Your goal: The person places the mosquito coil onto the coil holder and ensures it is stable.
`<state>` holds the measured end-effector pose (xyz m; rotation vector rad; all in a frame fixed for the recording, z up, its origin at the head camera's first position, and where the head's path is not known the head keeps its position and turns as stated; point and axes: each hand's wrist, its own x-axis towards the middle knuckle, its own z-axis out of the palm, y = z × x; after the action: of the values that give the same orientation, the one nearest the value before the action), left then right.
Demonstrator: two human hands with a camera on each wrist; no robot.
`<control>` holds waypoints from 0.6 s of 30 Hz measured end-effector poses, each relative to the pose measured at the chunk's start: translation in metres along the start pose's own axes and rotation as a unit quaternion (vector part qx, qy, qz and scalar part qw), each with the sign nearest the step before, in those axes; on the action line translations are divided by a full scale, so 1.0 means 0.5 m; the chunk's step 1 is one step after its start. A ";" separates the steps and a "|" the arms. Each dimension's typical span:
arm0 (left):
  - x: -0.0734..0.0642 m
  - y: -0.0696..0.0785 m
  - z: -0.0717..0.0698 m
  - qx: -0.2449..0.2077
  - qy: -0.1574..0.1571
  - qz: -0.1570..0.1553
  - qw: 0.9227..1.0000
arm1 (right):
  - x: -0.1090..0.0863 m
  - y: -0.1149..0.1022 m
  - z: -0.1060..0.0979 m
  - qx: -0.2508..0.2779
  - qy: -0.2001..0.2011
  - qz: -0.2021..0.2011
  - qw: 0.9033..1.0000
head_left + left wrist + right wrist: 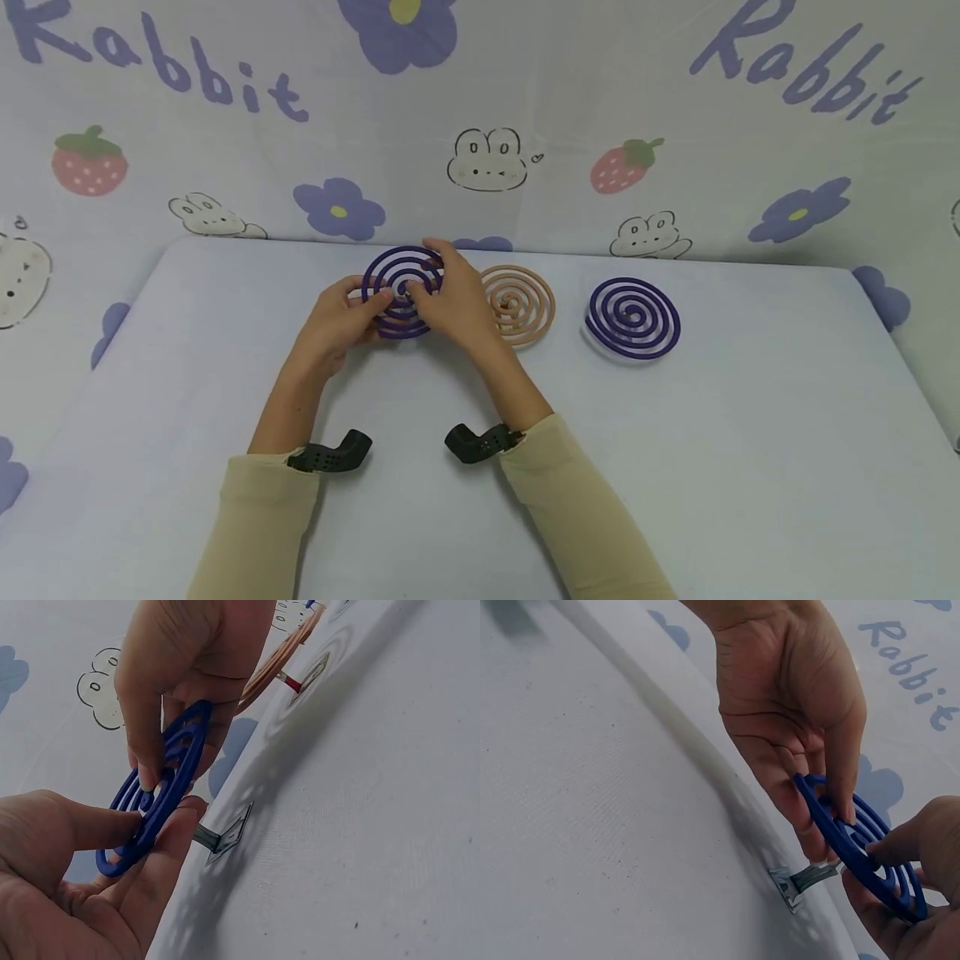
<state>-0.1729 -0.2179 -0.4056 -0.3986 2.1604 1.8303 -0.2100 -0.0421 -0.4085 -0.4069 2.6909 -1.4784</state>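
Both hands hold a dark blue-purple mosquito coil (407,248) near the table's back edge. My left hand (333,321) grips its left side, thumb on the top face and fingers underneath. At its centre presses the thumb of my right hand (461,300), whose other fingers reach around the far right edge. Beneath the coil, in the left wrist view, a small metal stand (229,834) with a flat base rises towards the coil's middle. The stand's upper end is hidden behind fingers. In the right wrist view the same coil (840,844) is tilted between both hands.
An orange-brown mosquito coil (536,308) sits raised on a stand just right of my right hand. Farther right is another purple mosquito coil (633,318), also raised. The white table (750,467) ends at a printed cloth backdrop (555,92).
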 end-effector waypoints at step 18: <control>-0.002 -0.008 0.002 0.029 0.000 0.001 1.000 | -0.008 0.003 0.020 -0.022 -0.002 0.010 1.000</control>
<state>-0.1702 -0.2177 -0.4090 -0.3833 2.2078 1.7650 -0.2051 -0.0485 -0.4157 -0.3827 2.7202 -1.4131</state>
